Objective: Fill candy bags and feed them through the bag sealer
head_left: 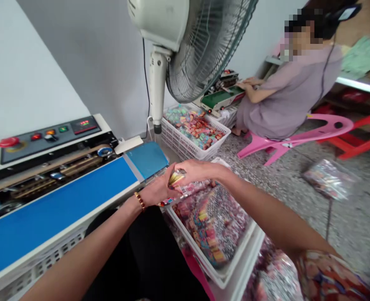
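My left hand (158, 189), with a beaded bracelet at the wrist, and my right hand (196, 170) meet above the front of a white basket. Between them they grip a bunch of small shiny printed packets (186, 189), yellow, red and clear. What exactly is inside the packets is too blurred to tell. Below my hands, the white plastic basket (214, 281) is filled with many similar packets (216, 221) in colourful rows. To the left of my hands ends the blue belt (78, 192) of a sealing machine, with a blue plate (147, 158) at its end.
The machine's control panel (50, 136) has a red knob. A fan (200, 50) stands ahead. Behind it sits another white basket (191, 144) of colourful packets. At right a co-worker (285, 92) sits on a pink stool (298, 136) at a green belt (221, 98). A clear bag (329, 177) lies on the floor.
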A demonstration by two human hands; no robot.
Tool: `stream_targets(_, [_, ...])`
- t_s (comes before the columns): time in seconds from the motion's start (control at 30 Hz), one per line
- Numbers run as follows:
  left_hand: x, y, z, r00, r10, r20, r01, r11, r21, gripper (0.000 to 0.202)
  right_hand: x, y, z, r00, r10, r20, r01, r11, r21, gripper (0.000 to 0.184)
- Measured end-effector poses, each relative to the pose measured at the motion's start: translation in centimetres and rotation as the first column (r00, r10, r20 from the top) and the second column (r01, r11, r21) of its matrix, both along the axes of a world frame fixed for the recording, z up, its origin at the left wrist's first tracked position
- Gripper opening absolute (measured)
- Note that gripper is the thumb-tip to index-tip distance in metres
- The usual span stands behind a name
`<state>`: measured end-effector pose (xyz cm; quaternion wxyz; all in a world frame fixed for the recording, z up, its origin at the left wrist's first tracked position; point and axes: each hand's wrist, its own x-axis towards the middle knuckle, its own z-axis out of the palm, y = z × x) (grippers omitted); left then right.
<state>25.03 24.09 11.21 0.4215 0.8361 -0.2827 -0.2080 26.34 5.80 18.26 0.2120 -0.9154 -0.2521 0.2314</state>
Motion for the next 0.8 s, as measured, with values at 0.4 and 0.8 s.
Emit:
stream_targets(0.4, [3.5,5.2,1.2,0.864,0.297,-0.407,-0.491,0.677,-0.549,0.058,3.8,4.0,-7.2,0.847,0.048,-0.530,0.487,0.329,0.809,0.065])
stream_targets(0.8, [7.5,7.0,-2.2,0.729,0.677,-0.101,-0.671,0.677,-0.304,0.070,7.9,9.6,-8.7,0.812,-0.186,-0.554,0.584,0.291,0.758,0.041])
